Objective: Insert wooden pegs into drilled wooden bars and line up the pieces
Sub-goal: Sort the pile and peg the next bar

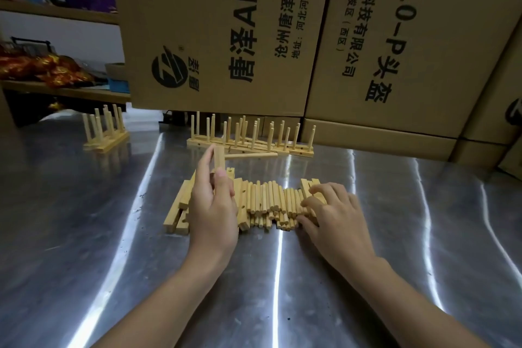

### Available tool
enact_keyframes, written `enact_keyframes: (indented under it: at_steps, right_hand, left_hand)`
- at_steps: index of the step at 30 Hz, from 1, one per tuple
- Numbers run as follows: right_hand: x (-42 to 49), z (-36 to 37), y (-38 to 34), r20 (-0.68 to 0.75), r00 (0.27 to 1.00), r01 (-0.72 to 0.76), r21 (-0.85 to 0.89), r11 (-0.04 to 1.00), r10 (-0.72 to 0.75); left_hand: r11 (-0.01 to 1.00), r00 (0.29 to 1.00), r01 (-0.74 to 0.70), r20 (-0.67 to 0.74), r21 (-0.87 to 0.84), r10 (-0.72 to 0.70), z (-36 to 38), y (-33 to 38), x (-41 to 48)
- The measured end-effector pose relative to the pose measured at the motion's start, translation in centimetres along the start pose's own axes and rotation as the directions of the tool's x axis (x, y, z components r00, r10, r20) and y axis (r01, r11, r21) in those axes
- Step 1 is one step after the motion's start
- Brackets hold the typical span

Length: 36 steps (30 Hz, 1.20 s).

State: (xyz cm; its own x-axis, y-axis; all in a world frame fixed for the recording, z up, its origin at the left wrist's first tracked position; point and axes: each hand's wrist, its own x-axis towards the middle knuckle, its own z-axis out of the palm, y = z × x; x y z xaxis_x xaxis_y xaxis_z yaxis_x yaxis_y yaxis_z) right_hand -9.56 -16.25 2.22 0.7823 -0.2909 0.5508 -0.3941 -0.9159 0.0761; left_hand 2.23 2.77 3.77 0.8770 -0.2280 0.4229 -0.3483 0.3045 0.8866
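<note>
- The table [84, 234] is bare sheet metal, brushed and scuffed, with bright streaks of glare running across it.
- The left hand [213, 206] pinches a short square bar [219, 158] of pale wood, held upright above the pile; one round peg [251, 155] sticks out sideways from it toward the right.
- The right hand [330, 215] lies palm down, fingers curled onto the right end of the pegs [268, 200]; whether it grips one cannot be told.
- Those loose pegs are thin, smooth, round dowels, packed side by side in a heap in the middle of the table.
- Loose bars [178, 206], flat-sided with drilled holes, lie at the heap's left edge; a few more sit at its right end.
- Behind the heap stands a row [251, 138] of finished bars, pegs upright.
- A smaller finished set [104, 133] stands well apart, far left.
- Tall printed cardboard boxes [282, 37] wall in the back of the table; what they hold is hidden.
</note>
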Motion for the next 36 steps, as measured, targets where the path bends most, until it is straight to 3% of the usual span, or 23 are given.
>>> enact_keyframes:
  at_steps: [5, 7, 8, 9, 11, 13, 15, 18, 21, 31, 36]
  right_hand:
    - [-0.2, -0.9, -0.3, -0.082, 0.996, 0.026, 0.009, 1.000, -0.025]
    - [-0.7, -1.7, 0.0, -0.210, 0.974, -0.058, 0.149, 0.987, 0.089]
    - [-1.0, -2.2, 0.1, -0.238, 0.950, -0.121, 0.315, 0.941, 0.202]
    - [-1.4, -2.5, 0.3, -0.212, 0.922, -0.171, 0.531, 0.830, 0.325]
    - [-2.3, -2.9, 0.3, -0.044, 0.889, -0.198, 0.861, 0.469, 0.456]
    - [-3.1, -3.1, 0.0, 0.057, 0.888, -0.176, 0.959, 0.224, 0.456]
    - [-3.3, -3.4, -0.3, 0.087, 0.896, -0.149, 0.983, 0.111, 0.435]
    - [-3.4, -3.9, -0.7, 0.049, 0.905, -0.092, 0.992, 0.082, 0.422]
    - [-3.4, -4.1, -0.9, 0.013, 0.912, -0.068, 0.991, 0.119, 0.409]
    - [-3.5, -5.1, -1.7, -0.009, 0.950, -0.034, 0.991, 0.131, 0.313]
    - [-3.5, -5.4, -1.7, -0.014, 0.936, -0.029, 0.993, 0.117, 0.352]
  left_hand:
    - [0.998, 0.999, 0.044, 0.028, -0.037, -0.043, 0.2, 0.6, -0.4]
    - [0.985, 0.993, 0.112, 0.045, -0.131, -0.107, 0.2, 0.9, -0.4]
    - [0.963, 0.984, 0.175, 0.070, -0.203, -0.164, 0.1, 0.9, -0.4]
    - [0.927, 0.968, 0.249, 0.110, -0.282, -0.226, 0.0, 1.0, -0.4]
    - [0.820, 0.919, 0.393, 0.216, -0.417, -0.330, 0.1, 1.1, -0.3]
    - [0.706, 0.858, 0.514, 0.308, -0.488, -0.411, 0.3, 0.9, -0.2]
    - [0.679, 0.823, 0.566, 0.372, -0.468, -0.430, 0.5, 0.8, -0.2]
    - [0.759, 0.809, 0.555, 0.436, -0.342, -0.395, 0.6, 0.8, -0.7]
    - [0.815, 0.807, 0.516, 0.470, -0.265, -0.358, 0.7, 0.8, -1.0]
    - [0.866, 0.841, 0.457, 0.415, -0.201, -0.347, 0.7, 0.5, -1.5]
    - [0.875, 0.832, 0.461, 0.415, -0.149, -0.368, 0.6, 0.4, -1.3]
